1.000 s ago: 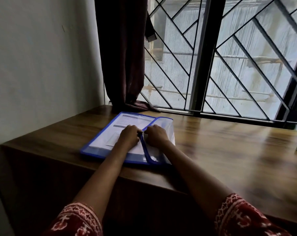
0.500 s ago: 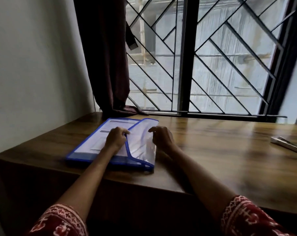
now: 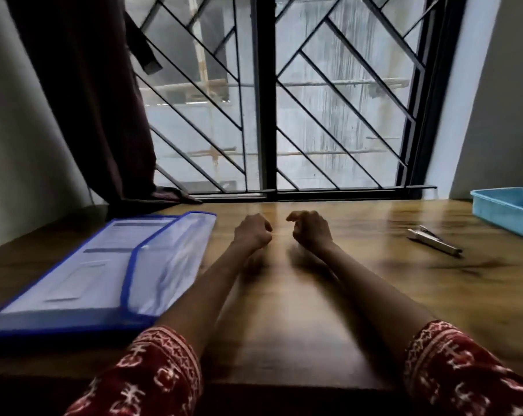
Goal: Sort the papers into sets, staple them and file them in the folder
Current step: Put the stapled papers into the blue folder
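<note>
Surface: brown wooden table [image 3: 314, 310], glossy, grain running left to right, window light reflected down its middle. Near edge drops into shadow at 6 o'clock.

Room: a window [image 3: 266, 94] with black frame and a grille of diagonal bars fills 12 o'clock; a weathered wall and scaffold poles show through the glass. A dark maroon curtain [image 3: 83, 94] hangs at 10–11 o'clock, its hem pooled on the sill where table meets window. Pale plaster wall at 9 o'clock and again at 2 o'clock.

Task item: a clear folder [image 3: 104, 271] with blue edging lies flat on the table at 8–9 o'clock, well left of both hands. Long axis runs from the near-left table edge toward the window, roughly 7 to 1 o'clock. The flap [image 3: 176, 259] lies along its right long side, folded over the body. Printed papers [image 3: 83, 265] show through the plastic, their header toward the far end; text is blurred and unreadable.

Hands: left hand [image 3: 252, 231] and right hand [image 3: 309, 231] sit near frame centre over bare wood, side by side, a small gap between them. Both have fingers loosely curled inward and hold nothing; neither touches the folder. Whether the knuckles rest on the table, cannot tell. Forearms bare; red patterned sleeves [image 3: 152, 373] at 6 o'clock.

Other: a metal stapler [image 3: 434, 243] lies at 3 o'clock, apart from the right hand, long axis roughly 10 to 4 o'clock. A light blue plastic tray [image 3: 506, 211] sits beyond it at the right edge, partly cut off.
</note>
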`<state>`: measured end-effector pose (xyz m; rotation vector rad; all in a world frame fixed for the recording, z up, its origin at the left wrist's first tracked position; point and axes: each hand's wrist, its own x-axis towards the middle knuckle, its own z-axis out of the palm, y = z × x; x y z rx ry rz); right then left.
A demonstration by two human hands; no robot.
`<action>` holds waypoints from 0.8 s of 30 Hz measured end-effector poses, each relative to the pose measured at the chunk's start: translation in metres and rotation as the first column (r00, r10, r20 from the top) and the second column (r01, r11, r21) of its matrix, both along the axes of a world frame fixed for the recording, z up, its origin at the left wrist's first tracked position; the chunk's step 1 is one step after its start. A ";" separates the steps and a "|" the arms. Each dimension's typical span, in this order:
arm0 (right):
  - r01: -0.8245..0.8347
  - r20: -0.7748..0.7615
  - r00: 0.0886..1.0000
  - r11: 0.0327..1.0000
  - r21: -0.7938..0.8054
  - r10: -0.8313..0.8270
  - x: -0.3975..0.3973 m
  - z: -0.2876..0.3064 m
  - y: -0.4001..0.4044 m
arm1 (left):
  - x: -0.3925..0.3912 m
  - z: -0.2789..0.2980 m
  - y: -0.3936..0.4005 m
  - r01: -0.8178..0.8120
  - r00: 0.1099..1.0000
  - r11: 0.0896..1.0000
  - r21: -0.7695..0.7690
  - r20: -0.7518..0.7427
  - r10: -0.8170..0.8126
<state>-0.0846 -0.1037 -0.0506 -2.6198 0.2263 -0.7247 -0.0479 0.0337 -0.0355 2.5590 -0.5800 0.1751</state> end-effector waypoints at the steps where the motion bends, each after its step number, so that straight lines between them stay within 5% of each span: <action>1: 0.008 -0.001 1.000 1.000 0.006 -0.008 0.005 0.003 -0.009 | 0.005 -0.004 -0.016 0.026 1.000 1.000 0.010 -0.006 -0.026; 12: 0.221 -0.236 0.949 0.975 0.029 -0.209 -0.024 0.024 -0.130 | -0.011 -0.008 -0.163 0.219 0.975 0.969 0.112 -0.060 -0.213; 18: 0.422 -0.572 0.732 0.905 -0.049 -0.372 -0.088 0.034 -0.179 | -0.042 0.000 -0.200 0.295 0.950 0.939 0.176 -0.155 -0.269; 24: 0.480 -0.500 0.755 0.877 -0.019 -0.424 -0.109 0.026 -0.190 | -0.060 0.007 -0.227 0.322 0.942 0.897 0.304 -0.196 -0.272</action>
